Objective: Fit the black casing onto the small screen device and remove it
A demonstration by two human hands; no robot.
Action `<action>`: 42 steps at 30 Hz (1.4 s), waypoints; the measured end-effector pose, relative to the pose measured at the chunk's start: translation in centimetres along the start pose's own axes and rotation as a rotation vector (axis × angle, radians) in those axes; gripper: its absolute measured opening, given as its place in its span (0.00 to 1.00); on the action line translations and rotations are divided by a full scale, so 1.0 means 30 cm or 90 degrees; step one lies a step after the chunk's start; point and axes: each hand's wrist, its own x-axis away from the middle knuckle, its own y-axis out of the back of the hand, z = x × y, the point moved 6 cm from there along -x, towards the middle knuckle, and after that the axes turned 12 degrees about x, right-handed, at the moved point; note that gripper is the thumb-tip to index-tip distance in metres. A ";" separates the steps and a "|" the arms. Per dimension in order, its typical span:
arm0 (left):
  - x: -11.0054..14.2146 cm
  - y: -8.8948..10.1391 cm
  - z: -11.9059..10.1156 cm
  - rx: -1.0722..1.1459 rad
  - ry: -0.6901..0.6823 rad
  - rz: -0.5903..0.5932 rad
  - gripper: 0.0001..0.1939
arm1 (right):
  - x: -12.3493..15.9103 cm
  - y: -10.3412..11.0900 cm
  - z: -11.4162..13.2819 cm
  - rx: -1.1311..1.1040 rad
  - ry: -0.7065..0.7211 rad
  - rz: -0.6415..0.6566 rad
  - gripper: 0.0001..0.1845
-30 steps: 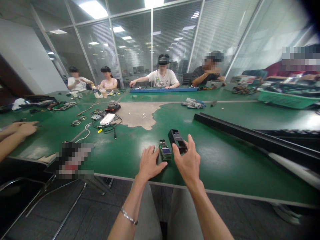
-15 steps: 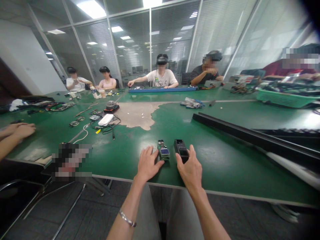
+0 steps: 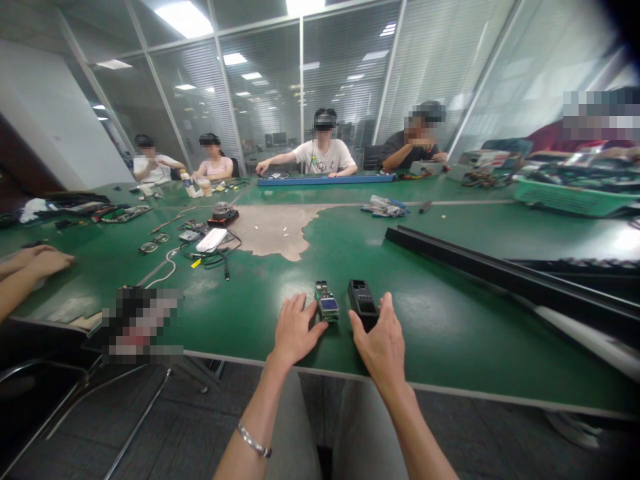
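Note:
A small circuit board with a blue screen point(image 3: 327, 304) lies on the green table point(image 3: 240, 313) near its front edge. My left hand point(image 3: 295, 328) rests flat beside it with fingers spread, thumb tip against the board's near end. Just to the right a black handheld device point(image 3: 362, 296) lies flat on the table. My right hand point(image 3: 382, 339) cups its near end, thumb on its left side and fingers on its right. A bracelet is on my left wrist.
A long black rail point(image 3: 480, 261) runs diagonally at the right. Cables, a white box point(image 3: 212, 239) and small parts lie at the left, beside a worn bare patch point(image 3: 275, 230). Another person's hands point(image 3: 35, 261) rest at the far left. Several people sit along the far side.
My right hand has lowered the black device from a tilted, raised pose to lie flat on the table beside the board. My left hand has stayed flat by the board.

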 end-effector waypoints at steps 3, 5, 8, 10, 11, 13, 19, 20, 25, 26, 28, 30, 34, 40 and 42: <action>0.000 0.002 -0.003 -0.001 0.000 0.006 0.28 | -0.001 -0.001 0.002 -0.008 0.006 -0.006 0.49; 0.000 0.004 -0.005 -0.001 -0.001 0.009 0.27 | -0.001 -0.004 0.003 -0.013 0.013 -0.008 0.48; 0.001 0.005 -0.006 -0.002 -0.003 0.011 0.28 | 0.001 -0.014 0.002 -0.003 0.019 0.004 0.46; 0.003 0.006 -0.005 0.000 -0.008 0.007 0.29 | 0.003 -0.021 0.002 0.011 0.024 0.014 0.44; 0.004 0.007 -0.004 0.001 -0.011 0.005 0.29 | 0.003 -0.023 0.002 0.016 0.027 0.018 0.43; 0.005 0.008 -0.001 0.004 -0.015 0.001 0.29 | 0.003 -0.022 0.002 0.023 0.024 0.021 0.43; 0.010 0.006 0.010 0.015 -0.019 -0.016 0.29 | -0.017 0.037 0.046 -0.039 -0.038 0.004 0.44; 0.011 0.004 0.011 0.016 -0.018 -0.018 0.29 | -0.022 0.050 0.067 -0.064 -0.037 0.001 0.44; 0.015 0.004 0.011 0.027 -0.017 -0.026 0.27 | -0.036 0.067 0.203 -0.123 0.018 0.022 0.43; 0.016 0.006 0.010 0.029 -0.016 -0.028 0.27 | -0.036 0.063 0.229 -0.123 0.035 0.025 0.42; 0.015 0.011 0.009 0.040 -0.016 -0.032 0.27 | -0.031 0.050 0.271 -0.113 0.058 0.031 0.42; 0.011 0.014 0.010 0.059 -0.015 -0.037 0.25 | -0.024 0.036 0.295 -0.090 0.066 0.037 0.41; 0.000 0.015 0.027 0.104 0.017 -0.067 0.24 | -0.007 0.019 0.308 -0.042 0.063 0.046 0.40; 0.001 0.031 0.040 0.184 0.027 -0.116 0.26 | 0.019 -0.019 0.293 -0.008 0.078 0.064 0.40; 0.003 0.042 0.037 0.203 0.019 -0.129 0.25 | 0.029 -0.034 0.286 -0.002 0.080 0.068 0.40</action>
